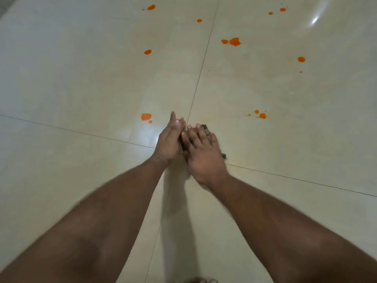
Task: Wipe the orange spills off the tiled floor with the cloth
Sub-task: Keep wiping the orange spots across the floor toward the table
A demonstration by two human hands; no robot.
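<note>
A small dark cloth point(204, 128) lies on the cream tiled floor point(81, 88), mostly hidden under my hands. My right hand point(201, 152) presses flat on it with fingers spread. My left hand point(170, 139) stands on edge against the cloth's left side, fingers straight. Orange spills dot the floor: one blob point(146, 116) just left of my left hand, a pair point(261, 115) to the right, a larger one point(234, 41) farther ahead, and several small drops beyond.
Grout lines cross under my hands where the tiles meet. A bright light glare point(315, 21) shines at the top right. Toes point(201, 280) show at the bottom edge.
</note>
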